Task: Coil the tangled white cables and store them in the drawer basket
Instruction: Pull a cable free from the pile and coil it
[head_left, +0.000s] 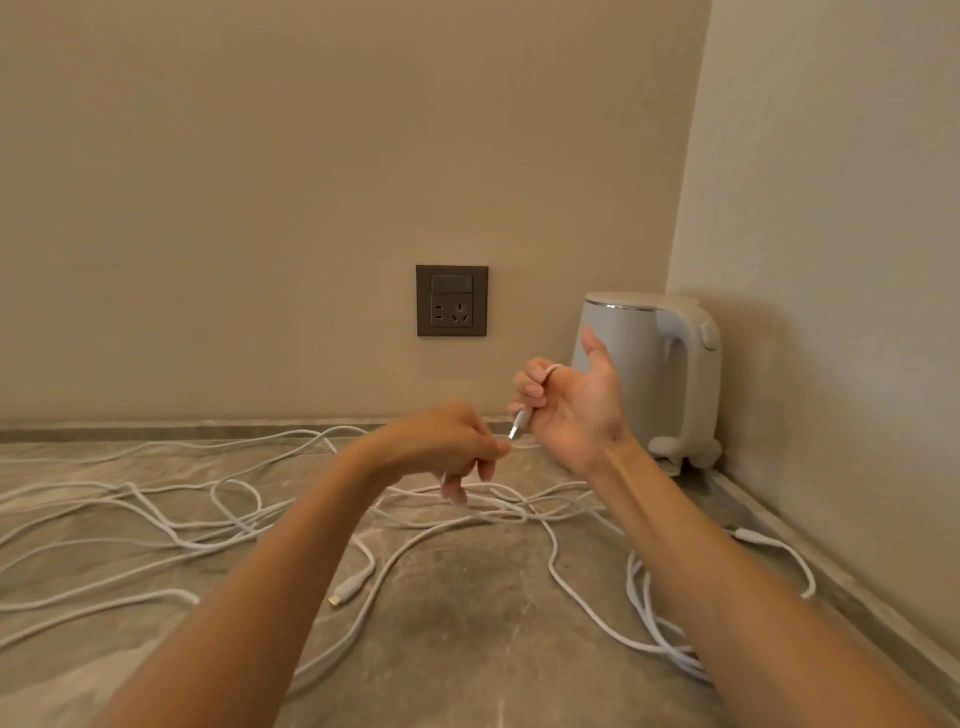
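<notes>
Head view: white cables (171, 525) sprawl over grey stone counter (467, 597).

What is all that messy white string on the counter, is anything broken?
The white cables look odd: they sprawl in tangled, crossing loops all over the countertop. The left hand and right hand hold one cable. Nothing looks broken or spilled, and the kettle stands upright in the corner.

A grey, marbled tabletop (467, 597) is bounded by a beige back wall (260, 182) and a paler side wall (831, 208). A dark socket plate (451, 300) is set in the back wall. A white kettle (649, 364) is placed at the far right corner.
</notes>
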